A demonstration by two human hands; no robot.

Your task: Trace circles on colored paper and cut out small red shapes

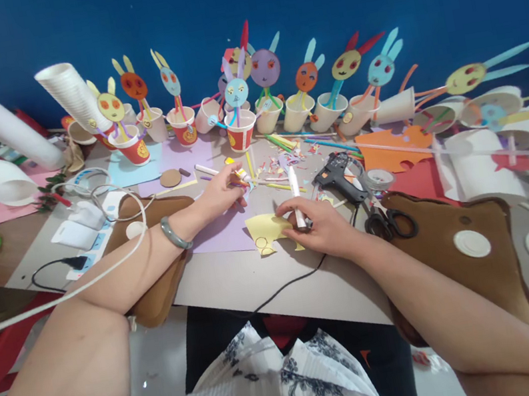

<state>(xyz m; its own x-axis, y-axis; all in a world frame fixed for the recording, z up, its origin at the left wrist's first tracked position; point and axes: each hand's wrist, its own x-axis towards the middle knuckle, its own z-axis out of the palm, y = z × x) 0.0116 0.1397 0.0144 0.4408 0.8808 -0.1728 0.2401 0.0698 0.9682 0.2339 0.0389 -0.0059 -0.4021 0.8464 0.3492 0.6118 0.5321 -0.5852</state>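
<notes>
My right hand (322, 225) grips a white marker (296, 199), which stands almost upright between thumb and fingers. That hand rests at the right side of a yellow paper piece (269, 227) with cut edges and small drawn circles near its lower left. My left hand (223, 190), with a bracelet on the wrist, reaches over the purple paper (219, 229). Its fingers are bent and apart, close to small paper bits and a yellow-and-white item (238, 170); no held object shows in them.
Paper cups with rabbit figures, such as a red cup (240, 136), line the blue wall. A black glue gun (342, 178) and scissors (391, 224) lie right of my hands. A power strip (99, 242) with cables is left, and a brown cushion (449, 208) sits at the right edge.
</notes>
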